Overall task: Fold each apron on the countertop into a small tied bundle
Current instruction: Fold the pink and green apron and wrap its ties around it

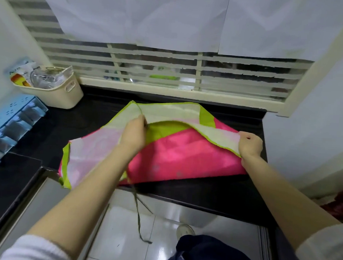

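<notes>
A pink apron with lime-green trim lies spread on the black countertop. Its pale inner side shows along the far flap. My left hand pinches the lifted flap's edge near the middle. My right hand grips the same flap's right corner, holding it raised above the pink layer. A thin dark-green tie strap hangs from the apron's near edge down over the counter front toward the floor.
A cream basket with glassware and packets stands at the back left. A blue plastic rack lies along the left wall. A barred window runs behind the counter. Glossy floor tiles and my leg show below.
</notes>
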`<state>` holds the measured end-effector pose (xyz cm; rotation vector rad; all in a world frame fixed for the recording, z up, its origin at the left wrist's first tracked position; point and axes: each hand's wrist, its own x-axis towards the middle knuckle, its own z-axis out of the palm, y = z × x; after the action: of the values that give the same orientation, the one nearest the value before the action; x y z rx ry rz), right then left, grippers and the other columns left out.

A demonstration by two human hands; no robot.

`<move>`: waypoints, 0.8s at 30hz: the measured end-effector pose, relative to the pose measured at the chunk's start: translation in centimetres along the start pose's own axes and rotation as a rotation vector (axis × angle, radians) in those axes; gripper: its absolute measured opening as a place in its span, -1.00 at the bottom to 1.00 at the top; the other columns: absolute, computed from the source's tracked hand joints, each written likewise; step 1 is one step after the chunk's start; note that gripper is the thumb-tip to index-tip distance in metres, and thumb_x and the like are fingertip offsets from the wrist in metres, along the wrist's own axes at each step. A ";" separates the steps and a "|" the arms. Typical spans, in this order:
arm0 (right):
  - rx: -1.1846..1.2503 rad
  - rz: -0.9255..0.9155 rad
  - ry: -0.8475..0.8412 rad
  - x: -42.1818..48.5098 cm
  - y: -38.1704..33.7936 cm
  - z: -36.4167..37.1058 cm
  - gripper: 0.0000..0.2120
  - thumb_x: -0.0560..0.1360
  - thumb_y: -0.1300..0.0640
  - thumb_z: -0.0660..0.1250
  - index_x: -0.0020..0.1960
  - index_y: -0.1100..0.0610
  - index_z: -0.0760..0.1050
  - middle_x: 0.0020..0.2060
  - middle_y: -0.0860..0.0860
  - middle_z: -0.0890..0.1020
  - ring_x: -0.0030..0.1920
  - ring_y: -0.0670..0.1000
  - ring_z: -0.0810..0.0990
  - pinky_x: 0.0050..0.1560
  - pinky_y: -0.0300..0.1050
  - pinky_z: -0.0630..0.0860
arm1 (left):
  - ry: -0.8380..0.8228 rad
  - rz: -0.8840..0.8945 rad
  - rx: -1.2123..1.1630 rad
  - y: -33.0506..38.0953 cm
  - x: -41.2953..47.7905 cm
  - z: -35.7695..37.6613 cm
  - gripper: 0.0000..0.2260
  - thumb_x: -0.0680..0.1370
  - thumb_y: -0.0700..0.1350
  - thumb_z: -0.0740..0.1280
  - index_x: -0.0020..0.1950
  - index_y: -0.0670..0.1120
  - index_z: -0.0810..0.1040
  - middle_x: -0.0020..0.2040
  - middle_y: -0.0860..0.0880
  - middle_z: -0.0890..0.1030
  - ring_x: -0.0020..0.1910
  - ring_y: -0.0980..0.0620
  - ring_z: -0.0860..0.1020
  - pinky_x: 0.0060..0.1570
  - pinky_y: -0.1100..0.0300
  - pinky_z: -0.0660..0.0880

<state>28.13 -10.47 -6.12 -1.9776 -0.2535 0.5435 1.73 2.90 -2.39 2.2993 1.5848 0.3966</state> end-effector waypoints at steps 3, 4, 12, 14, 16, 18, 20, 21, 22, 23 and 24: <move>0.004 -0.020 -0.027 1.0 -0.3 0.8 -0.69 0.63 0.19 0.03 0.25 0.23 0.45 0.20 0.15 0.48 0.24 0.12 0.42 0.13 -0.09 0.39 | -0.101 0.161 -0.136 2.1 1.2 2.7 -0.53 0.48 -0.39 0.22 0.39 -0.19 0.31 0.44 -0.28 0.26 0.41 -0.24 0.28 0.29 -0.01 0.26; -0.004 -0.011 -0.057 1.3 -0.2 1.0 -0.65 0.64 0.14 0.01 0.35 0.23 0.36 0.30 0.17 0.43 0.31 0.14 0.38 0.22 -0.06 0.35 | -0.183 0.194 -0.101 2.6 1.0 3.8 -0.40 0.49 -0.35 0.25 0.50 -0.10 0.18 0.54 -0.20 0.04 0.50 -0.20 0.10 0.39 -0.11 0.16; -0.471 -0.289 -0.526 -0.6 5.2 3.3 -0.39 0.56 0.15 0.29 0.51 0.24 0.11 0.45 0.17 0.28 0.45 0.14 0.26 0.43 -0.06 0.16 | -0.608 0.187 0.263 2.0 -4.5 12.5 -0.39 0.54 -0.02 0.32 0.52 0.02 0.11 0.51 -0.06 0.14 0.49 -0.11 0.10 0.42 -0.23 0.06; -0.788 -0.410 -0.724 -1.0 7.0 3.3 -0.34 0.53 0.14 0.32 0.52 0.17 0.09 0.50 0.12 0.17 0.51 0.12 0.11 0.47 -0.05 0.04 | -0.653 0.150 0.298 1.0 -5.3 13.2 -0.33 0.55 -0.06 0.31 0.55 0.02 0.00 0.56 -0.05 0.01 0.53 -0.13 0.00 0.44 -0.25 -0.01; -1.058 -0.472 -0.794 -1.2 8.4 3.1 -0.34 0.53 0.16 0.29 0.53 0.08 0.06 0.52 0.06 0.09 0.52 0.11 0.04 0.48 0.05 0.00 | -0.660 0.139 0.342 0.3 -5.5 13.7 -0.35 0.59 -0.13 0.24 0.56 0.01 -0.07 0.57 -0.05 -0.08 0.54 -0.13 -0.07 0.44 -0.25 -0.04; -1.216 -0.562 -0.737 -1.3 8.7 2.9 -0.44 0.55 0.25 0.22 0.50 0.06 0.15 0.49 0.05 0.19 0.47 0.11 0.18 0.45 0.04 0.15 | -0.635 0.174 0.402 -0.1 -5.5 13.8 -0.36 0.59 -0.28 0.16 0.56 0.02 -0.08 0.57 -0.05 -0.09 0.54 -0.13 -0.08 0.45 -0.23 -0.04; -1.303 -0.674 -0.659 -1.4 8.3 2.7 -0.56 0.55 0.32 0.13 0.40 0.11 0.33 0.35 0.07 0.40 0.32 0.10 0.40 0.30 -0.01 0.35 | -0.618 0.219 0.430 -0.4 -5.7 13.7 -0.33 0.55 -0.39 0.11 0.56 0.03 -0.04 0.57 -0.05 -0.07 0.54 -0.14 -0.06 0.46 -0.19 -0.01; -1.346 -0.716 -0.656 -1.5 7.8 2.6 -0.61 0.55 0.34 0.10 0.32 0.13 0.42 0.26 0.09 0.48 0.25 0.11 0.47 0.22 -0.01 0.42 | -0.624 0.241 0.436 -0.5 -5.8 13.5 -0.32 0.54 -0.41 0.11 0.56 0.03 -0.02 0.57 -0.05 -0.05 0.54 -0.14 -0.05 0.46 -0.17 0.01; -1.392 -0.745 -0.678 -1.6 7.6 2.3 -0.65 0.54 0.35 0.09 0.24 0.16 0.47 0.18 0.10 0.54 0.18 0.13 0.52 0.16 -0.01 0.44 | -0.640 0.269 0.439 -0.6 -6.1 13.4 -0.32 0.54 -0.41 0.12 0.56 0.03 0.00 0.57 -0.05 -0.04 0.53 -0.13 -0.04 0.46 -0.16 0.03; -1.426 -0.765 -0.714 -1.8 7.6 2.0 -0.69 0.54 0.36 0.09 0.17 0.19 0.50 0.13 0.12 0.57 0.14 0.15 0.55 0.11 0.00 0.45 | -0.657 0.301 0.443 -0.7 -6.4 13.3 -0.33 0.54 -0.39 0.13 0.56 0.04 0.01 0.57 -0.04 -0.03 0.53 -0.13 -0.03 0.45 -0.15 0.05; -1.441 -0.777 -0.761 -1.8 7.8 1.6 -0.71 0.53 0.37 0.08 0.13 0.22 0.51 0.09 0.15 0.58 0.10 0.16 0.57 0.06 0.00 0.45 | -0.673 0.333 0.450 -0.8 -7.0 13.0 -0.35 0.54 -0.36 0.14 0.56 0.05 0.02 0.57 -0.04 -0.01 0.53 -0.12 -0.02 0.44 -0.15 0.07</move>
<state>25.29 -13.49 -13.18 -2.5187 -2.2874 0.6052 3.86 -4.70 -14.93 2.6133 1.0210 -0.6740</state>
